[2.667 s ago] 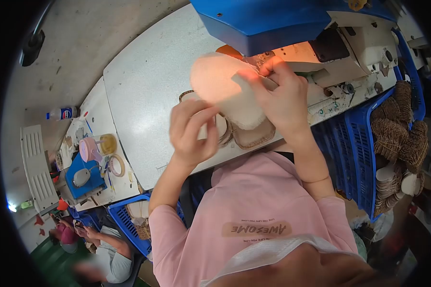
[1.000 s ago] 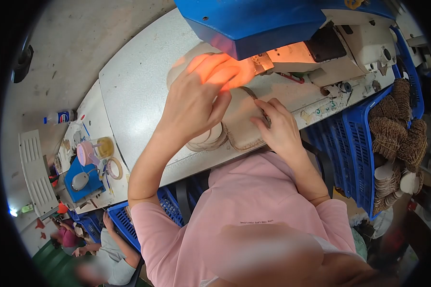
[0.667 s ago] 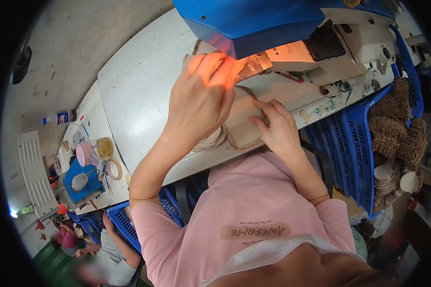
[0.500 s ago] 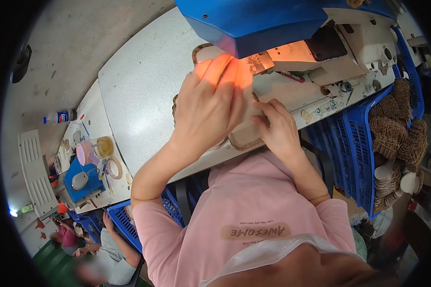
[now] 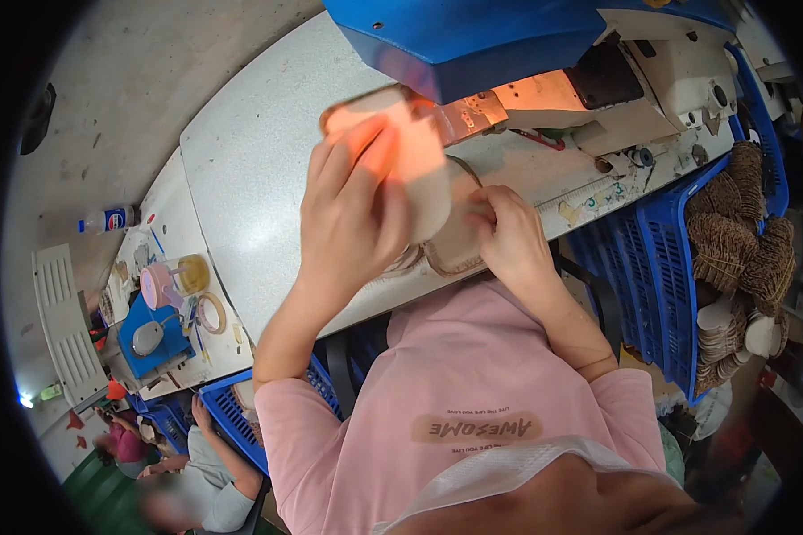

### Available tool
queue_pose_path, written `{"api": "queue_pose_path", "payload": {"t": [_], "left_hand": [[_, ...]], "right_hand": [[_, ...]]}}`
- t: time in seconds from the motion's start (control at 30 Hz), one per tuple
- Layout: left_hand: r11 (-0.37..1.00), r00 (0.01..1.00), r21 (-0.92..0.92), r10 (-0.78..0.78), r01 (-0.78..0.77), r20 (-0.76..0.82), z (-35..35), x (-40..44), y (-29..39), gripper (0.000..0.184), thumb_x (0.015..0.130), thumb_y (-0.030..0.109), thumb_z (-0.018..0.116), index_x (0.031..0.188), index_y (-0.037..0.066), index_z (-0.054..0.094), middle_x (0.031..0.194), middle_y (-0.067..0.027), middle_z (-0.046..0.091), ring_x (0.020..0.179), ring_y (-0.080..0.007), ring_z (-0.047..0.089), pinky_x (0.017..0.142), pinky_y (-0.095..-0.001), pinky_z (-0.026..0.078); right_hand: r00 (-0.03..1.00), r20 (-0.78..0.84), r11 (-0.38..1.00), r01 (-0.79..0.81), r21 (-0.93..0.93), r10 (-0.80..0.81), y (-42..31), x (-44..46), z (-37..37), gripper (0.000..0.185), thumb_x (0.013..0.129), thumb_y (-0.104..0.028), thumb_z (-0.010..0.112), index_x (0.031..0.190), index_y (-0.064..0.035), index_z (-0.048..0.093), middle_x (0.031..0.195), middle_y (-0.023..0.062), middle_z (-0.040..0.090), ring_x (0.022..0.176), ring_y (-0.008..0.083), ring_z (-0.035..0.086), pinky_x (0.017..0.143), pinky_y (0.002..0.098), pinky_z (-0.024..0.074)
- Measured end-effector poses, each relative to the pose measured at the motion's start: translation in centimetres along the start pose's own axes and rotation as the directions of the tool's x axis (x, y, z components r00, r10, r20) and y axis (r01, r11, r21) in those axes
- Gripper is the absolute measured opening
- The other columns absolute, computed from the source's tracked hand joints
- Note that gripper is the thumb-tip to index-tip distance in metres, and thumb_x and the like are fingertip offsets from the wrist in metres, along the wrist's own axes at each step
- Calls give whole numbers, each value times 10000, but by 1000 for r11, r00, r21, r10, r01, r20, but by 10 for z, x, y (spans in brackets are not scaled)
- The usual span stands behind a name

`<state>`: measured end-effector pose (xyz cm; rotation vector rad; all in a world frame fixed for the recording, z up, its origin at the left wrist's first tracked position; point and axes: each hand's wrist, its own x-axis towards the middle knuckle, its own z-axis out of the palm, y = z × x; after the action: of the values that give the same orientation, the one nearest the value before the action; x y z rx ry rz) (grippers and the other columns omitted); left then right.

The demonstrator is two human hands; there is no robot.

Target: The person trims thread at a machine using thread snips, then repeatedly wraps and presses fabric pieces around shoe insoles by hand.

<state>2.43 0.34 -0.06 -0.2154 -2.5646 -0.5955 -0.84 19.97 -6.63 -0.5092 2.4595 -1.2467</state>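
My left hand [image 5: 352,201] is closed on a pale sole-shaped piece [image 5: 424,183], raised and tilted in front of the machine's metal plate. A brown edge shows along the piece's upper left end. My right hand [image 5: 513,236] sits to the right, fingers curled together over another pale piece with a brown braided edge [image 5: 451,254] on the tabletop. What its fingertips grip, if anything, is hidden. The blue head of a sewing machine [image 5: 473,53] hangs just beyond my left hand and casts an orange light on fingers and piece.
A blue basket [image 5: 665,294] at right holds bundles of brown braided pieces [image 5: 727,245]. Another blue basket [image 5: 321,392] stands below the white table [image 5: 250,160]. Left are a pink cup [image 5: 159,285], a tape roll [image 5: 211,314] and a bottle [image 5: 107,219]. Other people sit lower left.
My left hand has moved left and lifted the pale sole-shaped piece away from the machine's plate, tilting it. My right hand has barely moved.
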Motion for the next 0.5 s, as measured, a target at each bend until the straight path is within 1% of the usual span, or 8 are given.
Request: {"api": "queue_pose_path", "payload": {"t": [0.07, 0.13, 0.17, 0.2, 0.27, 0.37, 0.43, 0.5], "left_hand": [[996, 995, -20, -85, 86, 46, -12, -21, 1, 384, 755, 7, 593, 1138, -19, 603, 1202, -181, 565, 1059, -369, 546, 913, -418, 450], [969, 974, -116, -210, 219, 85, -9, -52, -13, 363, 782, 10, 591, 1144, 8, 619, 1210, -158, 582, 1068, -343, 556, 931, -395, 437], [945, 957, -162, -268, 283, 108, -4, -68, -19, 353, 796, 11, 590, 1147, 22, 627, 1214, -146, 591, 1073, -330, 561, 940, -384, 430], [949, 947, -99, -284, 300, 151, 3, -83, -23, 353, 797, 14, 594, 1148, 30, 629, 1212, -140, 595, 1077, -332, 561, 950, -387, 423], [946, 919, 27, -321, 324, 230, 12, -99, -27, 352, 799, 20, 603, 1149, 46, 633, 1207, -126, 603, 1084, -335, 561, 969, -393, 409], [947, 924, 54, -321, 317, 206, 8, -101, -23, 336, 801, 6, 600, 1133, 40, 638, 1196, -117, 609, 1101, -336, 556, 1005, -421, 383], [958, 950, 18, -284, 285, 132, 1, -90, -19, 314, 792, -11, 595, 1095, 41, 657, 1174, -114, 621, 1090, -325, 565, 1005, -436, 386], [975, 974, -24, -218, 219, 58, -8, -76, -10, 297, 781, -24, 594, 1058, 43, 675, 1137, -113, 637, 1077, -314, 574, 1001, -447, 394]], "right_hand": [[999, -40, 999, 28, -28, -29, -1, 0, 0, 319, 786, -29, 659, 1081, 44, 562, 1053, 224, 580, 977, 397, 581, 834, 439, 476], [992, -91, 995, 76, -69, -83, -1, 1, 0, 319, 789, -37, 666, 1077, 50, 560, 1061, 219, 571, 989, 394, 577, 833, 438, 477], [993, -80, 994, 79, -68, -85, -1, 0, 0, 320, 791, -40, 667, 1079, 52, 562, 1062, 213, 566, 987, 391, 576, 830, 436, 477], [994, -70, 994, 83, -68, -88, -2, 0, -1, 321, 793, -42, 668, 1081, 54, 564, 1062, 207, 561, 986, 389, 575, 827, 434, 477], [991, -68, 990, 104, -99, -111, -3, -2, -1, 329, 797, -45, 669, 1093, 56, 568, 1052, 193, 554, 972, 377, 572, 817, 428, 478], [980, -97, 968, 151, -198, -173, -5, -8, 2, 348, 797, -43, 669, 1118, 54, 578, 1020, 168, 546, 934, 350, 565, 799, 416, 479], [966, -129, 946, 182, -267, -222, -2, -11, 9, 358, 793, -41, 670, 1129, 51, 587, 999, 153, 539, 911, 330, 556, 790, 407, 478], [959, -145, 946, 201, -254, -242, -5, -8, 7, 361, 777, -31, 676, 1120, 47, 595, 987, 142, 536, 916, 317, 544, 790, 402, 475]]}}
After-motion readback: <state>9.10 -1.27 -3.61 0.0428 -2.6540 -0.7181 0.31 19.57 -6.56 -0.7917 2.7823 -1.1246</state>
